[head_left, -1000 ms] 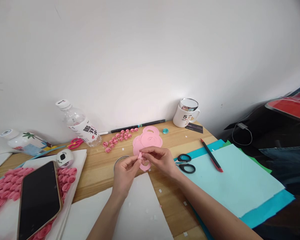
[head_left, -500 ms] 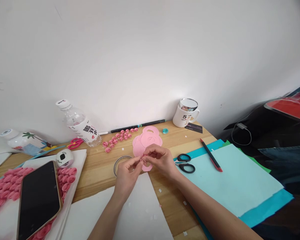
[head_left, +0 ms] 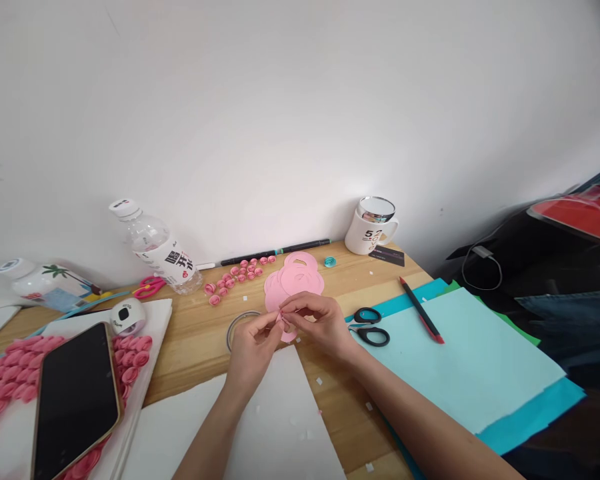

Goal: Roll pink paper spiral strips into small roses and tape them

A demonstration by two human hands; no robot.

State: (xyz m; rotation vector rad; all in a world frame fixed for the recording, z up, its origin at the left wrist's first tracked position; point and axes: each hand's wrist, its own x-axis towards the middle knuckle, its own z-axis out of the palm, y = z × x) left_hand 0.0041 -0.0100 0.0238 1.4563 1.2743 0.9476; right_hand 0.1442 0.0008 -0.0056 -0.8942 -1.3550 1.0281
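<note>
Everything is placed relative to the pink paper strip [head_left: 286,327], which is held above the wooden desk [head_left: 200,333], just in front of a stack of pink paper spirals [head_left: 295,280].

Far to the left of the strip, a phone [head_left: 75,400] is seen lying face up on a white board covered with pink paper roses [head_left: 135,352]. A small white punch [head_left: 129,316] sits at the board's far corner, and a tilted plastic bottle [head_left: 155,247] leans toward the wall behind it. A cluster of small pink roses [head_left: 237,273] is scattered left of and behind the strip. A ring of tape [head_left: 240,323] lies just left of the strip, partly hidden by the left hand [head_left: 253,347].

The strip is pinched between the thumb and fingers of the left hand, and its other side is pinched by the fingertips of the right hand [head_left: 320,323]; the two hands are brought together around it.

To the right of the strip, black scissors [head_left: 373,327] lie at the edge of a light blue sheet [head_left: 460,360], with a red pencil [head_left: 423,310] beyond them. A white mug [head_left: 373,230] stands behind and to the right, near the wall.
</note>
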